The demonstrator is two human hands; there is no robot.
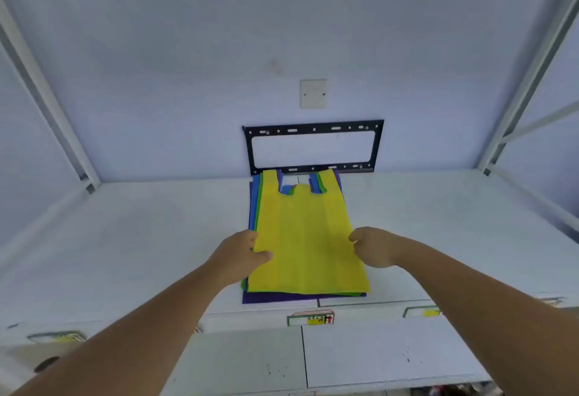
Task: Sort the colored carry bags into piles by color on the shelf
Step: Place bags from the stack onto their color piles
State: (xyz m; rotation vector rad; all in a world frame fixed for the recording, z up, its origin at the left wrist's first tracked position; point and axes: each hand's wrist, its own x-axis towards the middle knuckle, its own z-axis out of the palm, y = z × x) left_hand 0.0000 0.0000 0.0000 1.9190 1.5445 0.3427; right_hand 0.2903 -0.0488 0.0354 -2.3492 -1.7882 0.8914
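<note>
- Left hand [242, 256]: thumb lies on top of the yellow bag [305, 239] at its left edge, the other fingers tucked under that edge, so it reads as a pinch on the bag.
- Right hand [372, 247]: fingers curled at the bag's right edge. Contact is likely, but I cannot tell whether they clamp the fabric or only rest against it.
- Yellow bag is the top sheet of 1 mixed stack [283, 297] in the middle of the white shelf [141, 239], handles pointing to the far side.
- Blue and green edges [256, 204] show along the stack's left side and at the handles, and a purple layer sticks out at the near edge.
- No separate colour piles are visible, so I judge sorting as barely begun. The shelf is bare left and right of the stack.
- Step in hand, as I read it: peel off the yellow bag and start a yellow pile.
- To do it well: grip the top layer only. The fabric looks thin and may cling, so check that the green bag below does not come along.
- Lift both edges evenly to keep it flat, then set it down well apart from the stack.
- Risk: dragging sideways would skew the stack.
- Far wall has a black bracket [313, 146] and a blank plate [313, 93]; both are clear of the work.
</note>
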